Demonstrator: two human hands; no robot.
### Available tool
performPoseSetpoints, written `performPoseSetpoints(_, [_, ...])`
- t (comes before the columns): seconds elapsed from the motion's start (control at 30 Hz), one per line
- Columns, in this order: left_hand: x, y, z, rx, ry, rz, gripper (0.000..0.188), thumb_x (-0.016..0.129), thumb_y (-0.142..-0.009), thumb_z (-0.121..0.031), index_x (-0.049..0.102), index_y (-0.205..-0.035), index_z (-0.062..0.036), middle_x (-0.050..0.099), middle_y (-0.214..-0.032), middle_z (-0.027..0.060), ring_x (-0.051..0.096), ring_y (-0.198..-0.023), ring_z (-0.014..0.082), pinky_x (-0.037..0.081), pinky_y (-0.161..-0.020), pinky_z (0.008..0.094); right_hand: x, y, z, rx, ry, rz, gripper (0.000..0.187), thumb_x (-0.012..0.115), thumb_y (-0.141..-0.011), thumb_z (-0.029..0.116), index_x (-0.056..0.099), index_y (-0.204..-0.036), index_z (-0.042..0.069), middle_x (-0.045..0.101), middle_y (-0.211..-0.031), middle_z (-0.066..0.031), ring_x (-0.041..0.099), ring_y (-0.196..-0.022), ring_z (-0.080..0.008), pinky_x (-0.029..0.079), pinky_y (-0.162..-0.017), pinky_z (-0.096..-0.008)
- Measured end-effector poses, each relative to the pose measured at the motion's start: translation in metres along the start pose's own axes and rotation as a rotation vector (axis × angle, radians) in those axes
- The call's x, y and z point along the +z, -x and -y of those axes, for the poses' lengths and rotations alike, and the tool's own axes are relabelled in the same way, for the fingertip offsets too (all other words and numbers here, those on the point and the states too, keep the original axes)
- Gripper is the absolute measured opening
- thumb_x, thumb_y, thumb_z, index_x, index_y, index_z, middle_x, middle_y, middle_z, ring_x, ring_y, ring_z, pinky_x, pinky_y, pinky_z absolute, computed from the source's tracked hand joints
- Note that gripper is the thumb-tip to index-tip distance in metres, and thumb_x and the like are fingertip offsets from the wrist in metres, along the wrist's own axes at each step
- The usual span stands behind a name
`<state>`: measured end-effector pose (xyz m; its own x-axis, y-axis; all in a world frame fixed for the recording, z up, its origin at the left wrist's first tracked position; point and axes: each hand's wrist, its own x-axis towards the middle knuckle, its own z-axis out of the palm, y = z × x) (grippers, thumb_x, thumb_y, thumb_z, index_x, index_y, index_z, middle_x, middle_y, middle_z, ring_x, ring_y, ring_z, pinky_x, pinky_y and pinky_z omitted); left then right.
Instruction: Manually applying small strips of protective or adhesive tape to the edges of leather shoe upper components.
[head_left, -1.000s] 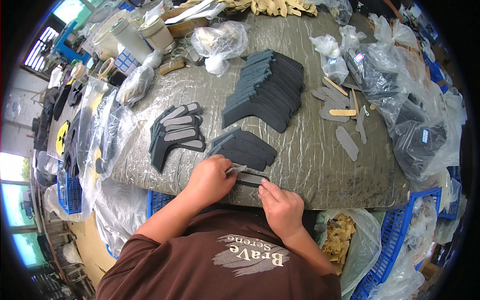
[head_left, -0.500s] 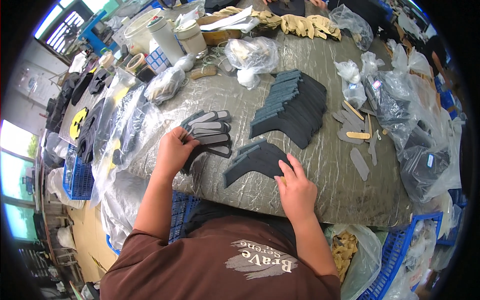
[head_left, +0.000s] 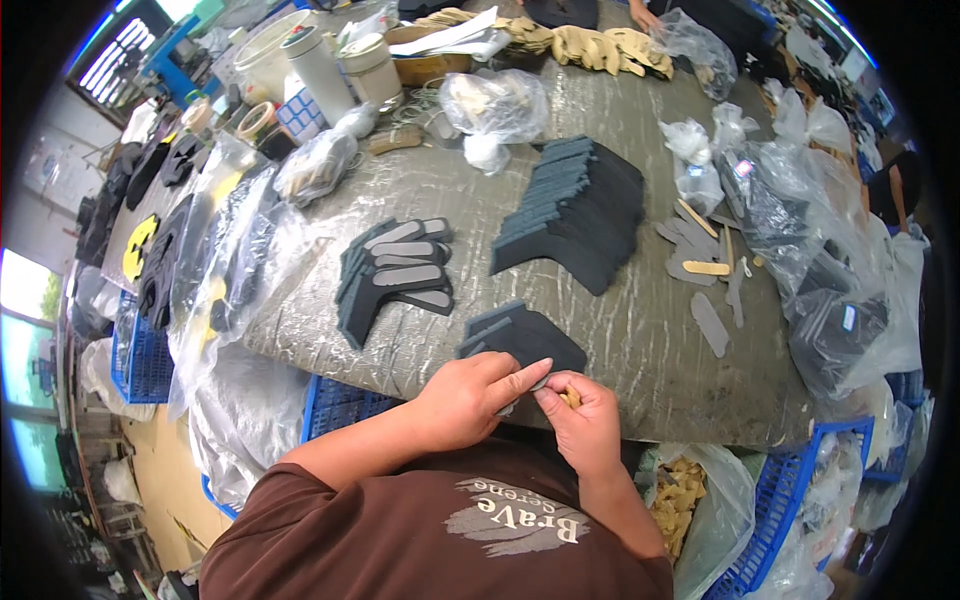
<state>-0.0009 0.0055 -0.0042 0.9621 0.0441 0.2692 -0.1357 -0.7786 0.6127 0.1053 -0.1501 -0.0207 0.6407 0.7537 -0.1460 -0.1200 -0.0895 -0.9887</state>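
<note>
My left hand [head_left: 468, 402] and my right hand [head_left: 582, 418] meet at the table's front edge. Between the left fingers shows a sliver of a grey strip [head_left: 543, 382], mostly hidden by the hand. A short tan wooden stick [head_left: 572, 396] pokes out of my closed right fingers, touching or nearly touching the left fingertip. Just beyond the hands lies a small stack of black angled fabric pieces [head_left: 540, 338], partly covered by the left hand. To the left rests a fanned pile of similar pieces with grey strips on them [head_left: 405, 265]. A larger overlapping stack of black pieces [head_left: 590, 220] stands farther back.
Loose grey strips [head_left: 710, 325] and wooden sticks [head_left: 706, 268] lie on the right, beside plastic bags [head_left: 835, 300]. Tubs and a white cylinder [head_left: 322, 75] stand at back left. Tan gloves [head_left: 610, 48] line the far side, near another person's hand [head_left: 643, 14]. Blue crates [head_left: 795, 500] flank me.
My left hand has left the pile with grey strips and come right and nearer, bringing a grey strip. My right hand has drawn back from the small black stack to meet it.
</note>
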Motion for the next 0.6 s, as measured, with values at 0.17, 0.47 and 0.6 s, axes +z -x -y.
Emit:
performPoseSetpoints(0.17, [0.0, -0.001, -0.003, 0.061, -0.084, 0.012, 0.071, 0.063, -0.063, 0.001, 0.049, -0.132, -0.0084, 0.056, -0.086, 0.0086, 0.058, -0.074, 0.0278, 0.049, -0.062, 0.038, 0.002, 0.008, 0.001, 0.144, -0.262, -0.012, 0.007, 0.063, -0.089, 0.005, 0.063, -0.085, 0.0, 0.053, -0.071, 0.0065, 0.042, -0.065, -0.0017, 0.035, -0.056, -0.0194])
performPoseSetpoints(0.47, [0.013, 0.002, -0.003, 0.022, 0.065, 0.033, 0.068, 0.061, -0.069, 0.003, 0.046, -0.134, -0.0058, 0.055, -0.084, 0.0104, 0.056, -0.073, 0.0285, 0.047, -0.062, 0.0371, 0.001, 0.011, -0.004, 0.079, -0.392, -0.005, 0.007, 0.06, -0.089, 0.004, 0.062, -0.083, 0.002, 0.053, -0.072, 0.0051, 0.043, -0.064, -0.0011, 0.034, -0.055, -0.0185])
performPoseSetpoints(0.6, [0.031, 0.003, -0.006, 0.012, 0.54, -0.118, 0.052, 0.052, -0.089, -0.002, 0.04, -0.139, -0.0058, 0.057, -0.09, 0.0117, 0.055, -0.078, 0.0231, 0.046, -0.069, 0.0317, 0.007, 0.011, 0.004, 0.091, -0.561, 0.009, 0.006, 0.057, -0.089, 0.001, 0.059, -0.083, 0.001, 0.056, -0.076, 0.0012, 0.05, -0.069, -0.0038, 0.04, -0.059, -0.0197])
